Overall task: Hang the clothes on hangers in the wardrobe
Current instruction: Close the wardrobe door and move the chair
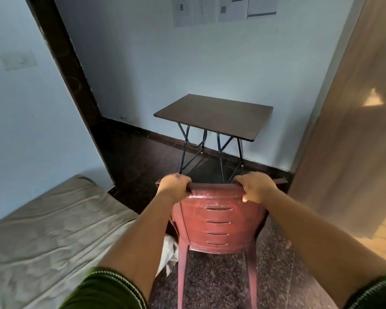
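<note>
Gripping the top rail of a red plastic chair (pixel 216 217), the left hand (pixel 173 186) and right hand (pixel 255 188) curl their fingers over its 2 upper corners. This chair stands upright on a speckled floor (pixel 216 275), its slatted back toward the camera, seat facing a small dark folding table (pixel 214 117) against the wall. White cloth (pixel 168 253) lies crumpled beside its left rear leg, near a mattress (pixel 49 230).
</note>
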The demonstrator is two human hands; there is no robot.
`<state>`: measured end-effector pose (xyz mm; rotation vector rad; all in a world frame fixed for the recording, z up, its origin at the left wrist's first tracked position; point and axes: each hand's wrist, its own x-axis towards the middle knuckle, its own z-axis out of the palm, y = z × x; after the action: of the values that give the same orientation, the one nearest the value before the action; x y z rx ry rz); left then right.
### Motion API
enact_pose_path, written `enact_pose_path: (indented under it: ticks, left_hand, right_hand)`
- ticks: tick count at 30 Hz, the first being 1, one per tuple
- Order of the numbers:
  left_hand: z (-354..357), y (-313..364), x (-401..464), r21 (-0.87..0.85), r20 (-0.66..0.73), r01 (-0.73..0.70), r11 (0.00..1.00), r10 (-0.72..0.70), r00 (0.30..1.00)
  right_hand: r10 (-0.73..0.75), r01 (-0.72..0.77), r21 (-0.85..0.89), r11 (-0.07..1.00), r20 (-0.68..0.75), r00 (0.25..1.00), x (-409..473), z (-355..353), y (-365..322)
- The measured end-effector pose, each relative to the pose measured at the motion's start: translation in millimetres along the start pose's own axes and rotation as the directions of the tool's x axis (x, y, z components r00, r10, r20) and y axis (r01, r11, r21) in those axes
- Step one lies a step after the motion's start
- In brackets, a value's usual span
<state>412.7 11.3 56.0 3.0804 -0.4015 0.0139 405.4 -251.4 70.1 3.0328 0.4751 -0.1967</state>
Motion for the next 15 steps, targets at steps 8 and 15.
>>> enact_pose_path:
  ticks: [8, 15]
  left_hand:
    - [-21, -10, 127, 0.041, -0.042, 0.023, 0.999, -0.021, 0.999]
    - [-33, -19, 186, 0.057, -0.078, 0.000, 0.998, 0.004, 0.997]
  right_hand:
    - [-0.186, 0.149, -0.201, 0.968, -0.180, 0.966, 116, -35, 58]
    - [-0.079, 0.071, -0.068, 0.995, -0.127, 0.989, 186, -57, 77]
